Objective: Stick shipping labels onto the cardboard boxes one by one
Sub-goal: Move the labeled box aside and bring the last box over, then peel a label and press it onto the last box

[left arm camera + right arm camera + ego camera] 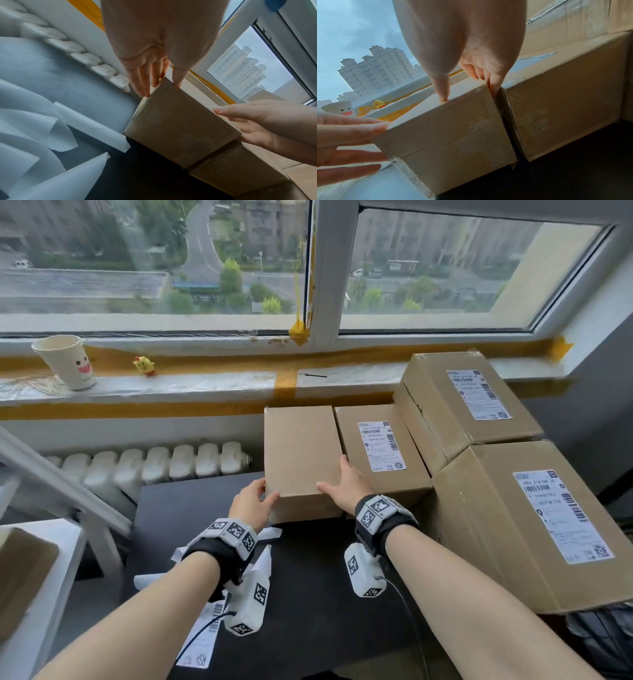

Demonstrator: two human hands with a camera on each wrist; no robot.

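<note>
A plain cardboard box [301, 453] with no label stands on the black table [308, 594], close beside a labelled box [380, 450]. My left hand [265, 494] touches its front left corner, fingers straight along the left side [145, 86] and thumb tip on the top edge. My right hand [337, 481] grips the front right edge, thumb pressed on top [442, 94] and fingers tucked into the narrow gap between the two boxes. A printed label sheet [202, 642] lies on the table under my left forearm.
Two larger labelled boxes [469, 398] [534, 522] are stacked at the right. White backing papers [42, 128] litter the table's left part. A paper cup [66, 361] and yellow chick toy [144, 365] sit on the windowsill. A radiator [154, 463] is behind the table.
</note>
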